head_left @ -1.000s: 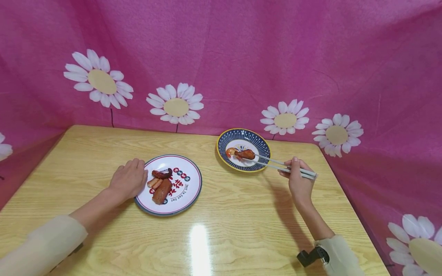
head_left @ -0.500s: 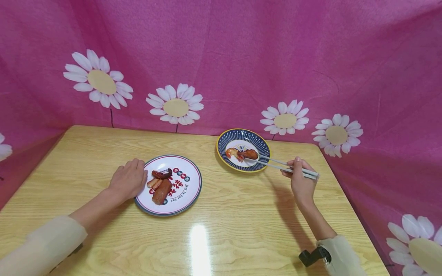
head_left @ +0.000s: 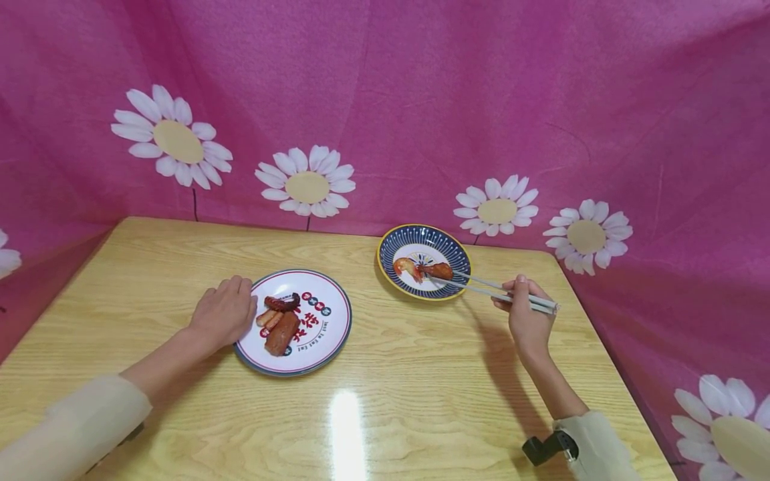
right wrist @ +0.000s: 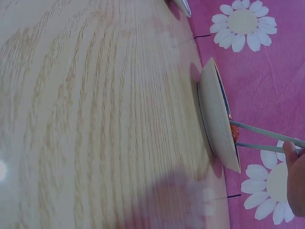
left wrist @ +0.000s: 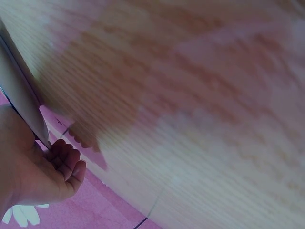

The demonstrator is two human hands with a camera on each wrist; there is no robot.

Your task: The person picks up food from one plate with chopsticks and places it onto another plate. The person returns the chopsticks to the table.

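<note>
1. Chopsticks (head_left: 499,291), a grey pair, lie pinched in the right hand (head_left: 525,321), whose fingers (head_left: 521,286) are curled round their near ends; the tips reach well ahead of those fingers into the blue dish (head_left: 392,248).
2. The wooden table (head_left: 385,401) carries both plates. The white plate (head_left: 331,334) sits under the left hand (head_left: 224,311), whose fingers (head_left: 240,288) are loosely bent and rest together on its rim.
3. Just beyond those left fingertips lie a dark sausage (head_left: 283,333), paler strips and a reddish curled piece (head_left: 283,303).
4. In the blue dish, the chopstick tips touch a brown meat piece (head_left: 440,270), beside a shrimp (head_left: 404,266). It looks barely nipped, not lifted.
5. By my reckoning some food is already across on the white plate, and these two pieces are left.
</note>
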